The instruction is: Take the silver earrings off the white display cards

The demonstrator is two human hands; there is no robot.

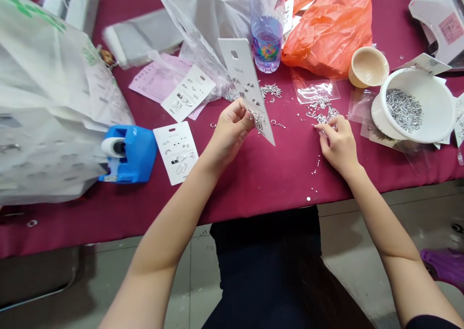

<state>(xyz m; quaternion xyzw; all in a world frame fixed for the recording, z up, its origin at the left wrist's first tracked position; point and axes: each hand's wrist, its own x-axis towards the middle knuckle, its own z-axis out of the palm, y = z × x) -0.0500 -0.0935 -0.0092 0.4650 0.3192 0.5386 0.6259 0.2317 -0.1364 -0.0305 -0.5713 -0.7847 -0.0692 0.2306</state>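
Observation:
My left hand pinches the lower edge of a white display card that carries several small silver earrings and stands tilted over the maroon tablecloth. My right hand rests on the cloth with its fingers curled, fingertips at a scatter of small silver parts; whether it holds one is too small to tell. Another little heap of silver pieces lies just behind the card.
Two more earring cards lie at left, by a blue tape dispenser. A white bowl of silver parts, a beige cup, an orange bag, a water bottle and white plastic bags surround them.

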